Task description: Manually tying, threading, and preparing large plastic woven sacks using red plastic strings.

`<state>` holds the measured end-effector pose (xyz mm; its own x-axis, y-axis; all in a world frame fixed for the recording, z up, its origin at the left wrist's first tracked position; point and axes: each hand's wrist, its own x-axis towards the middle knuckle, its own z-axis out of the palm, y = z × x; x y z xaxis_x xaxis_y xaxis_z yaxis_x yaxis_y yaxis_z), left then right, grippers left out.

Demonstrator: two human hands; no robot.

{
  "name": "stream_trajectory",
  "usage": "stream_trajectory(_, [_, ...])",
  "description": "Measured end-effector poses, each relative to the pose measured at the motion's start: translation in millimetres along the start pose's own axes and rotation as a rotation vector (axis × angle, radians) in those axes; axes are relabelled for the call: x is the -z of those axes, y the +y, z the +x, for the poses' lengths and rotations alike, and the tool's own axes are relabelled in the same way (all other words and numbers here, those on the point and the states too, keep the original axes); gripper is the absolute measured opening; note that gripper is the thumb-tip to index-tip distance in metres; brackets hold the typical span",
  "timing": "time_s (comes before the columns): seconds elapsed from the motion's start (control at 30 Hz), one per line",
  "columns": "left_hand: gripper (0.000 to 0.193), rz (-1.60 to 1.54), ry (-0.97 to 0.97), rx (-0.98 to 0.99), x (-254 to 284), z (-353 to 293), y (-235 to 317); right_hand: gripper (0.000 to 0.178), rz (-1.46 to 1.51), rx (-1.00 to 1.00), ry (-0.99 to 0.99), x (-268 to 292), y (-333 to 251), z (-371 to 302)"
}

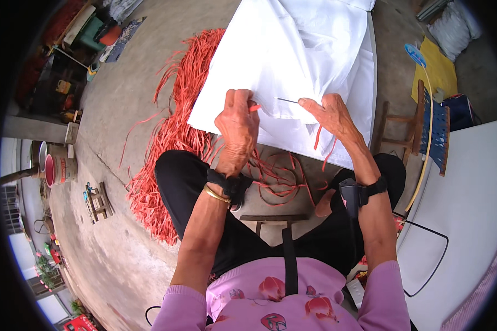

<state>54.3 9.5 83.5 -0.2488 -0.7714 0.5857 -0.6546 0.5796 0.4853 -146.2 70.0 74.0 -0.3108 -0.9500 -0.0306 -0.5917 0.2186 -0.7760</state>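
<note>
A large white sheet of cloth or sacking (270, 55) lies draped in front of my knees. My left hand (237, 124) is closed over its near left part, with a short red strip end (254, 108) sticking out from the fingers. To the right, my right hand (332, 117) pinches a thin metal needle (286, 100) between thumb and forefinger, its tip pointing left toward my left hand. Red strips (318, 138) hang below my right hand; whether they join the needle is hidden by the fingers. The needle and left fingers are apart.
A big heap of red strips (165, 143) lies on the floor at my left, with loose coils (281, 179) between my feet. A small stool (98, 202) stands farther left. On the right are a wooden chair (419, 124) and a white panel (464, 198).
</note>
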Motion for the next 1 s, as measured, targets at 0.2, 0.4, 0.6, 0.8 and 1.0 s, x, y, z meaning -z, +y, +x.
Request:
stream_trajectory(0.2, [0.028,-0.138,-0.183,-0.284,-34.3,-18.7,47.8,0.063,0.632,-0.008,0.042,-21.4,-1.3,0.8])
stream_trajectory(0.4, [0.031,-0.101,-0.040,0.014,-17.5,-26.8,41.5,0.055,0.492,-0.034,0.095,-7.0,0.0,1.6])
stream_trajectory(0.6, [0.010,-0.041,0.029,0.313,-27.4,-25.3,-8.1,0.060,-0.158,0.061,-0.008,2.2,-11.8,-2.0])
stream_trajectory(0.8, [0.013,-0.164,-0.010,0.047,-34.3,-17.9,36.6,0.073,-0.268,0.201,0.016,-14.1,2.1,4.0])
stream_trajectory(1.0, [0.023,-0.506,-0.076,0.052,-29.6,-20.9,54.2,0.074,0.269,-0.002,0.041,-7.0,-6.4,-0.7])
